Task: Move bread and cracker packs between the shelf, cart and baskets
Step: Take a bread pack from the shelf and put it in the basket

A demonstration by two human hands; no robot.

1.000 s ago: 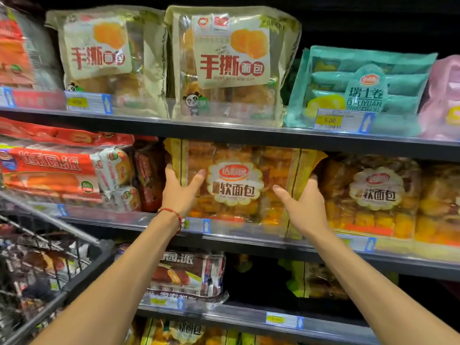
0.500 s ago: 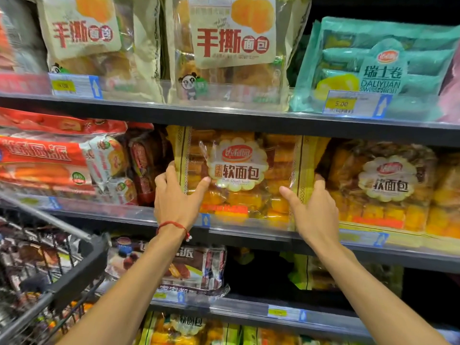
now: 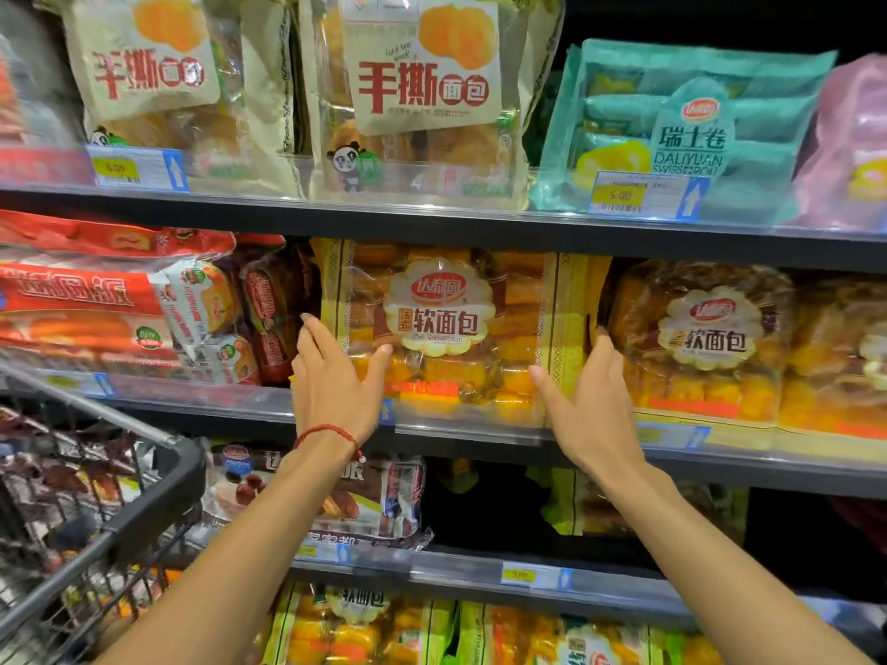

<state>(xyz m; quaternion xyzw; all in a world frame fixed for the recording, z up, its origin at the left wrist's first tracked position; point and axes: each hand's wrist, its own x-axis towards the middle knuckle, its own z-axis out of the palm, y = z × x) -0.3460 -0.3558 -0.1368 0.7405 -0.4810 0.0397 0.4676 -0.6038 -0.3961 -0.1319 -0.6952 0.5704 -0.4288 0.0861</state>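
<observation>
Since a moment ago the yellow soft bread pack has settled back upright on the middle shelf, and my view has dropped so more of the lower shelves shows. My left hand is spread open against the pack's left edge, thumb lying across its front near the bottom, fingers reaching behind the left seam; it presses the pack rather than closing round it. My right hand is open too, palm turned toward the pack's right edge, thumb touching the front lower corner and fingers at the right side seam. A red cord bracelet sits on my left wrist. Just to the right stands a second pack of the same bread, touching the one between my hands. Left of it lie red-wrapped packs. Above, cream bread bags and a teal swiss roll pack stand on the top shelf. My cart is at lower left, with dark packs inside
</observation>
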